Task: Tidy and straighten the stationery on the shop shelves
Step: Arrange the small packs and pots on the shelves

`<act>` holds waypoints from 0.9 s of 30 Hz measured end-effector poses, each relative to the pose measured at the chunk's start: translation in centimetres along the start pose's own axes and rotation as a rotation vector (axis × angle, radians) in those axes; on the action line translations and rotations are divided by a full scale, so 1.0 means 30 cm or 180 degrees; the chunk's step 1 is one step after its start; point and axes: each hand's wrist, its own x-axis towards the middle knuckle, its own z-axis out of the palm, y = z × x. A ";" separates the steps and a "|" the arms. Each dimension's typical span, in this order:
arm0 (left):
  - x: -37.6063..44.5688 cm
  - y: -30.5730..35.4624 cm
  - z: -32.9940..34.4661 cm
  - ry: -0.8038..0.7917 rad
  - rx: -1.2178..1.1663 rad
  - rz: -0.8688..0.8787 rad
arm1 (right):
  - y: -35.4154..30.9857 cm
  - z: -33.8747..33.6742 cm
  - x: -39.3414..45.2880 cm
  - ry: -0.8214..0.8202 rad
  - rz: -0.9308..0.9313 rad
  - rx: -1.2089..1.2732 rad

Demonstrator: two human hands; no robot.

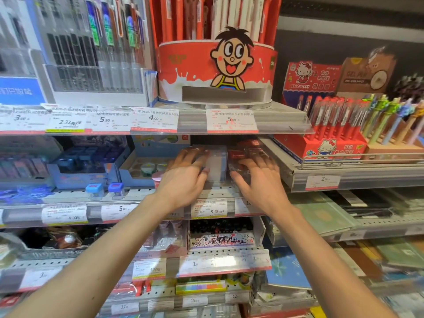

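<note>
Fingers of the left hand [183,177] are spread over a white box [215,165]; the right hand [257,180] is laid open-fingered on clear packets [246,157] beside it.

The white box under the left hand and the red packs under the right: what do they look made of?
White box: seemingly clear glossy plastic around a white matte insert; its edges catch light. Red packs: probably clear plastic wrap or blister over red contents, judging by glare, though blurred. Left hand and right hand rest on them.

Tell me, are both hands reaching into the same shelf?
Yes, the left hand and the right hand rest side by side on boxes on the middle shelf.
</note>
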 end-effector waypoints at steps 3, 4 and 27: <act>-0.002 0.001 -0.004 0.0003 0.0030 0.0014 | 0.001 0.008 -0.002 0.0029 0.0004 -0.0073; -0.003 0.002 -0.004 0.0019 0.0041 0.0021 | 0.004 0.008 -0.006 0.0070 0.0007 -0.0088; -0.181 -0.014 -0.067 0.1456 -0.1071 -0.0516 | -0.072 -0.011 -0.125 0.0378 -0.0339 0.1619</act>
